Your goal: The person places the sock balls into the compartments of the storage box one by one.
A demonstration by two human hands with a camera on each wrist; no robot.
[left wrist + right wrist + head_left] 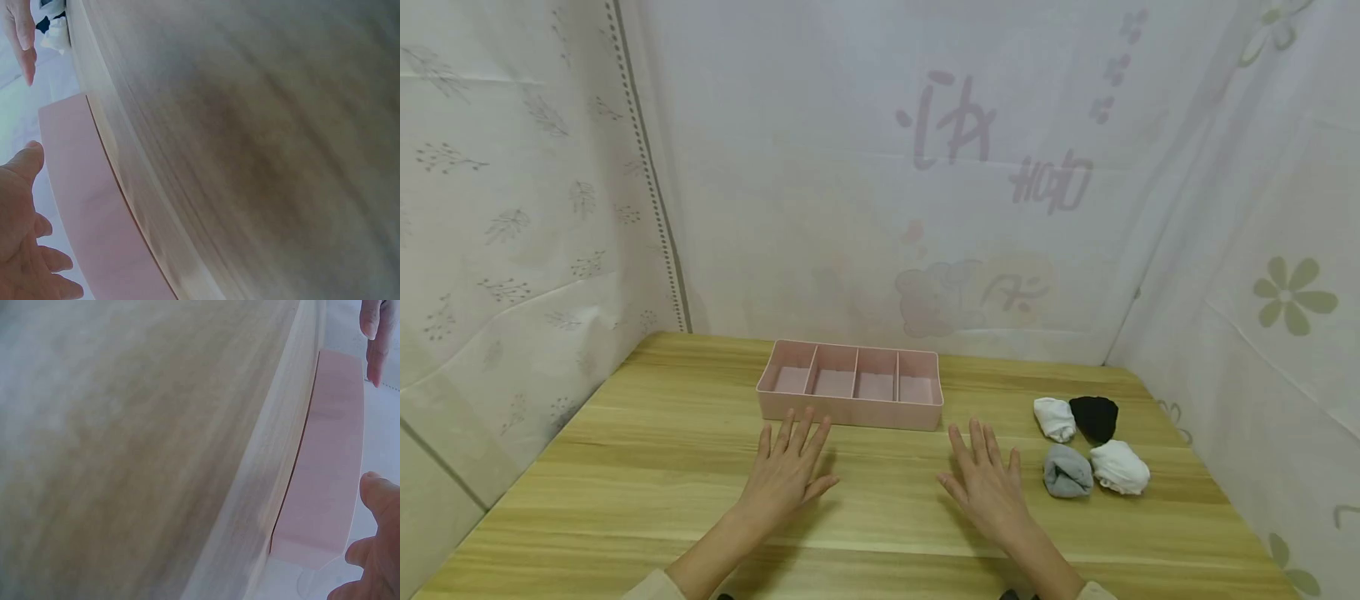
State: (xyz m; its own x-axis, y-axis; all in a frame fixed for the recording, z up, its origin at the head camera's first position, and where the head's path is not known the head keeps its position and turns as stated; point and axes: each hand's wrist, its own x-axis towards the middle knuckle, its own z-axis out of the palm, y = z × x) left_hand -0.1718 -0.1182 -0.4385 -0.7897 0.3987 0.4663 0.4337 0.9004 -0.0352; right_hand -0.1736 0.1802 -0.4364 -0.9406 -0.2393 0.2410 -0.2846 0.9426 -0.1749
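- Two bare hands, watched from my remote post, reach in over one wood-grained counter (625,500), well apart from each other, all fingers extended and spread, gripping nothing.
- The left hand (786,475), palm down, is nearest the pink box (868,412); in my head view its fingertips overlap the front wall, though I cannot tell whether they touch it.
- The right hand (992,487), likewise palm down, spreads its fingers between the box's right end and four rolled cloth bundles.
- One pink box sits toward the counter's far edge, left of the bundles; I count three dividers (855,372) and four compartments (916,390) in a single row, their floors showing.
- Four bundles, by my count, cluster on the counter's right side: two white, one black, one grey.
- Their far pair is a small white bundle (1054,419) and, just beside it at right, the black bundle (1093,418); the near pair is the grey bundle (1067,472) and, at its right, the larger white bundle (1120,467).
- Two pale sleeves (655,588) enter my frame at the bottom.
- Printed cloth hangings (812,167) rise on three sides, a large flower (1296,296) visible at right.
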